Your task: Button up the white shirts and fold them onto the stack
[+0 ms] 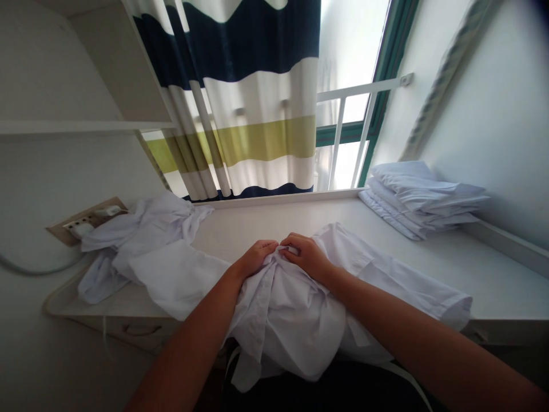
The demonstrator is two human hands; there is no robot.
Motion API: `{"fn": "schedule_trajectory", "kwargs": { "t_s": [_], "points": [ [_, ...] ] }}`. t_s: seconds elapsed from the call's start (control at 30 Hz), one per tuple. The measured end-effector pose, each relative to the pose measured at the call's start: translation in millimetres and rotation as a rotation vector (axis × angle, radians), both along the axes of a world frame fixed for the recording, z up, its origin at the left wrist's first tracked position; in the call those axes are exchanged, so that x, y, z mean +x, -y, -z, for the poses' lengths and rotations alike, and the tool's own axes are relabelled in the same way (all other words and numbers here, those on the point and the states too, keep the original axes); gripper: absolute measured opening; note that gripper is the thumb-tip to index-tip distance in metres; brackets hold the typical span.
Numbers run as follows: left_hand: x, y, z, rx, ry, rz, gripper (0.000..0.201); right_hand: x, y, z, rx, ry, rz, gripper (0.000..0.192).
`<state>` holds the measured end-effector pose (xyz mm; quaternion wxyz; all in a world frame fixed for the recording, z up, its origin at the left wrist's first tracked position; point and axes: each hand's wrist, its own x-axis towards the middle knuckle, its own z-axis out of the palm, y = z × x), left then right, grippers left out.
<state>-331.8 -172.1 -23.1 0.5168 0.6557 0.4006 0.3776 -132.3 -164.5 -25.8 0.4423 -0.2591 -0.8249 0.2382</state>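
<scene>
A stack of folded white garments (422, 197) sits at the worktop's (493, 274) far right corner. A crumpled white heap (146, 226) lies at the left, near a wall socket (88, 220). A striped curtain (249, 97) half covers the window (355, 86).

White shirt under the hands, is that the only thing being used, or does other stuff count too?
In hand:
white shirt
left hand
right hand

Lying about:
crumpled white clothes
folded stack
striped curtain
wall socket

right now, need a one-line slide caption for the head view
Left hand and right hand pinch a white shirt on the table, folded stack at right.
</scene>
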Motion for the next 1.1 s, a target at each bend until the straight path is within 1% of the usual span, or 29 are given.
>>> {"fn": "schedule_trajectory", "kwargs": {
  "t_s": [0.1,0.17,0.27,0.37,0.47,0.53,0.63,0.77,0.97,1.1],
  "points": [
    [1.8,0.5,-0.5,0.019,0.017,-0.016,0.035,-0.2,1.4,-0.5,0.017,-0.017,-0.012,0.006],
    [2.3,1.9,-3.6,0.085,0.015,-0.029,0.031,-0.6,1.8,-0.3,0.031,-0.025,-0.021,0.007],
    [1.4,4.4,-9.2,0.172,-0.011,-0.012,0.026,-1.5,1.2,1.4,0.048,-0.041,-0.009,0.008],
    [0.3,5.5,-10.5,0.165,-0.028,-0.003,0.020,-1.3,0.2,2.9,0.059,-0.059,0.020,0.009],
    [0.2,4.5,-7.0,0.158,-0.006,-0.066,0.019,0.1,-1.0,2.5,0.057,-0.067,0.040,0.010],
    [0.1,3.4,-4.6,0.129,0.013,-0.090,0.022,1.3,-2.1,1.6,0.048,-0.062,0.047,0.011],
    [-0.2,2.6,-4.4,0.071,-0.007,-0.053,0.025,2.8,-4.4,1.1,0.029,-0.048,0.057,0.013],
    [-0.8,3.4,-7.4,0.052,-0.011,-0.039,0.026,3.6,-6.2,2.1,0.029,-0.047,0.071,0.013],
    [0.1,3.7,-5.6,-0.097,0.145,-0.074,0.028,3.5,-4.8,1.0,0.055,-0.022,0.024,0.014],
    [0.2,3.1,-3.9,-0.156,0.200,-0.088,0.027,3.1,-4.6,1.5,0.057,-0.030,0.025,0.017]
  ]
}}
